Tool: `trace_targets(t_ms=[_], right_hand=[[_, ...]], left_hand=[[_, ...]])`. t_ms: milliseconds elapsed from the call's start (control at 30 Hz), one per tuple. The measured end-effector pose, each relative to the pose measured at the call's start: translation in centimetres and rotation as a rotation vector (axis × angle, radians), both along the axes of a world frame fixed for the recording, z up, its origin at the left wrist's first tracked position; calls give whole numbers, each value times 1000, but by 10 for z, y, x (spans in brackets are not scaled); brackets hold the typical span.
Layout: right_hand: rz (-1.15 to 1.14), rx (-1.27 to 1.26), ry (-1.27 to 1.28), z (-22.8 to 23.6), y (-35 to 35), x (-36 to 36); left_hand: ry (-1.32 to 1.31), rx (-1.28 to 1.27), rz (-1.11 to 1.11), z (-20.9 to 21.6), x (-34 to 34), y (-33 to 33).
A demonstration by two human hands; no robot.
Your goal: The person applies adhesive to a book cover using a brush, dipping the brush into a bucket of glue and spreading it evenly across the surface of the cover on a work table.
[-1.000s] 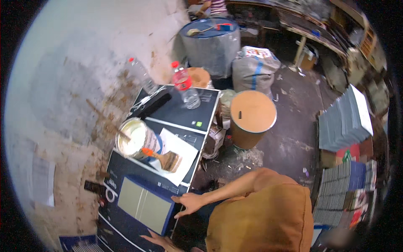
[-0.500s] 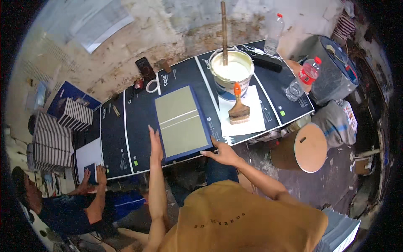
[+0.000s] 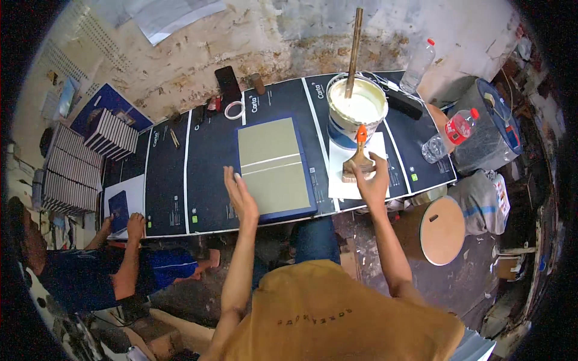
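Nearside of the bucket [image 3: 343, 127], the brush [image 3: 359, 156], handle toward it, is reached by the right hand [image 3: 373, 183], grip unclear; the empty, unclenched left hand [image 3: 242, 197] is held farther left.

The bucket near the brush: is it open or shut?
Open: no lid covers the bucket; white substance shows inside, with a stick standing in it.

White lettering stands in several places on the dark cover [image 3: 208, 180] of the bench, with small green square labels [image 3: 194, 219] along its near side and finer print too small to read. A red label with white print wraps the right-hand bottle [image 3: 459, 129]. Dark letters curve across the brown shirt [image 3: 325, 295], blurred. Red print marks the white package [image 3: 500, 195] at far right, unreadable.
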State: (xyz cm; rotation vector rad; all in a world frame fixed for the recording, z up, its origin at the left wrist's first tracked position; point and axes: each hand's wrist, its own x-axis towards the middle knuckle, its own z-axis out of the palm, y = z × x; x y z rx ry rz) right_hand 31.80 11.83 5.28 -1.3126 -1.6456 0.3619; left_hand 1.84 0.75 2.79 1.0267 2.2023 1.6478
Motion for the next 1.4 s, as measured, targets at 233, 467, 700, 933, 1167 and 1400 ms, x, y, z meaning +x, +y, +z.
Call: trace_targets(t_ms=[233,467,700,933,1167,1400], right_hand=[[-16,-295,-132,-39,52,-16],[17,-238,-210,-28,21,17],[124,275,225,111,18,58],[227,140,-270,134,207,18],[377,-145,-419,78,276,-3],[204,4,-494,147,263,10]], left_hand=[[324,62,-161,-20,32,-13],[315,20,-141,-22,27,-11],[327,52,-169,-20,33,-6],[365,38,-187,-19,39,-5],[369,55,-151,-17,39,-8],[376,63,-198,-20,36,-8]])
